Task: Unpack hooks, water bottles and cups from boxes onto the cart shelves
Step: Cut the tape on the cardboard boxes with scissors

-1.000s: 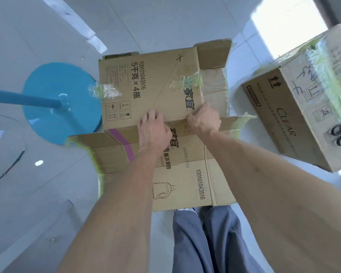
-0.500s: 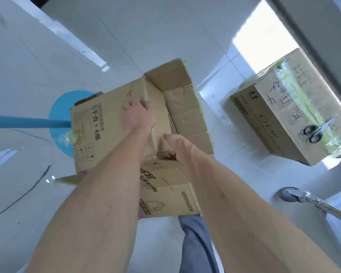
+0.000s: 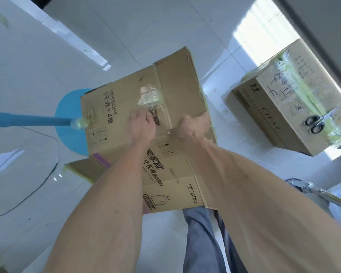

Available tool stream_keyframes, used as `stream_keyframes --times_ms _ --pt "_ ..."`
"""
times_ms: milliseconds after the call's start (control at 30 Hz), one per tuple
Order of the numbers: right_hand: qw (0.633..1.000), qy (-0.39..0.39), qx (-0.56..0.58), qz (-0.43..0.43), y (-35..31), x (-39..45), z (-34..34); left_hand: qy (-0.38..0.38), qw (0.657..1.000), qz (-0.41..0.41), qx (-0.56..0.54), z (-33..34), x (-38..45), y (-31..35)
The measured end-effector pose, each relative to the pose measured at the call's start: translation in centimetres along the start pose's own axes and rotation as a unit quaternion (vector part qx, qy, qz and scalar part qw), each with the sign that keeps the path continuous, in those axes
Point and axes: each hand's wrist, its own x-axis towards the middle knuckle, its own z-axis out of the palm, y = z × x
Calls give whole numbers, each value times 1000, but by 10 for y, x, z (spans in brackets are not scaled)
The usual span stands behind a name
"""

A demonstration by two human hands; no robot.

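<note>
Brown cardboard box [image 3: 126, 115] sits dead centre on the pale tiled floor [image 3: 165, 32], printed with black Chinese text and a jug drawing, with bits of greenish tape on the edges. Both hands are on its top flaps: the left hand [image 3: 141, 128] has its fingers curled down at the flap seam, and the right hand [image 3: 193, 127] is clenched around the edge of the right flap [image 3: 177, 85], so that grip is pressed together on cardboard. Can't tell if the left grip actually pinches anything. At about 3 o'clock from the box, well apart, there's a second carton [image 3: 274, 119] marked CLEAR with scissors [image 3: 317, 123] lying on top. At 9 o'clock a blue round base [image 3: 69, 119] with a blue pole [image 3: 28, 120] pokes out from behind the box. Down at 4 o'clock, a metal caster wheel [image 3: 297, 184] and bar.
</note>
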Motion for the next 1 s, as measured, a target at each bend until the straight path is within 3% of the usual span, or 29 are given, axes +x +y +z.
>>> stream_keyframes --times_ms 100,200,367,533,633,733,800,867,900,933,1000 --pt "986 43 -109 -120 -26 3 -1 -44 997 -43 37 5 -8 -12" --pt "958 76 -203 -189 -29 2 0 -86 993 -77 34 8 -16 -26" --pt "857 -62 -427 -280 20 3 12 -96 989 -113 19 20 -9 -52" --pt "758 -193 -563 -269 84 18 38 -102 986 -122 50 54 5 -82" --pt "726 -264 -601 -206 125 23 42 -116 978 -172 35 89 -11 -95" --pt "675 -305 -654 -153 170 23 20 -239 944 -228 19 137 -60 -105" --pt "632 -317 -695 -128 199 28 3 -327 891 -315 9 170 -103 -112" --pt "648 -312 -691 -69 225 36 -16 -383 809 -439 -81 200 -149 -112" --pt "680 -312 -663 -15 239 41 -20 -383 758 -506 -154 217 -171 -114" --pt "735 -310 -601 47 253 45 -24 -378 720 -543 -212 228 -187 -111" --pt "825 -287 -464 146 268 52 -28 -300 675 -600 -307 247 -201 -103"
